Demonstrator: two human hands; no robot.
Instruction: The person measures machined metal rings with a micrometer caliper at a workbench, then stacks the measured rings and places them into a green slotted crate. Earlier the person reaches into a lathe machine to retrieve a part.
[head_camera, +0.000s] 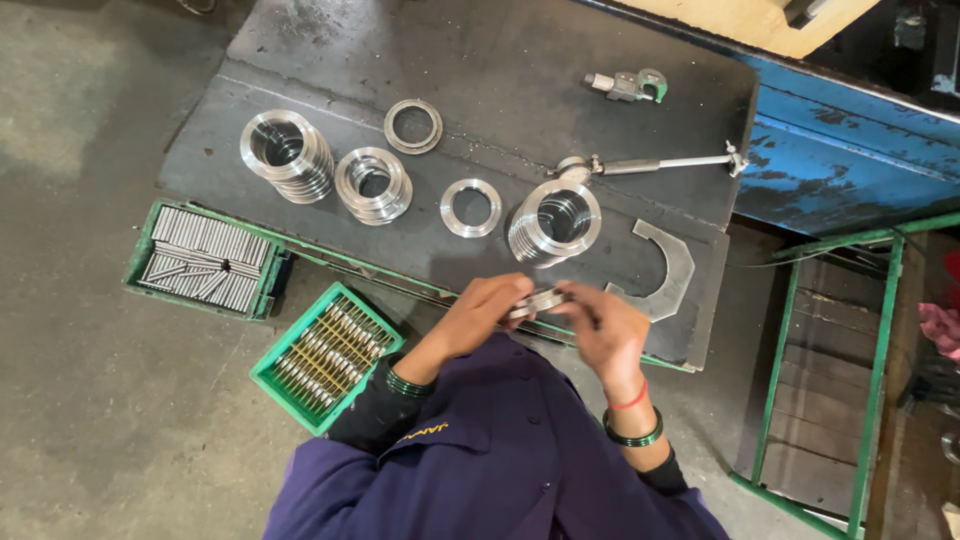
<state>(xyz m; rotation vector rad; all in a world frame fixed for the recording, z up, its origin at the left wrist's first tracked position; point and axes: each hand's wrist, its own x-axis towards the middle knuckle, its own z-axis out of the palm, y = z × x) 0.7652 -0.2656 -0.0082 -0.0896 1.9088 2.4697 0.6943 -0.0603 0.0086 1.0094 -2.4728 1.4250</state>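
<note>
Nearest the lens: purple sleeves, then left hand (487, 308) and right hand (604, 330), both clamped on one small metal ring (540, 301), held just over the tabletop's (520, 70) near edge. Likely risk: ring slipping from the fingertips and dropping to the floor past that edge. Further in on the tabletop: ring stacks (556, 222), a curved steel plate (662, 270), a bore gauge (650, 164). Beside the left edge: green trays of rollers (325, 356).
</note>
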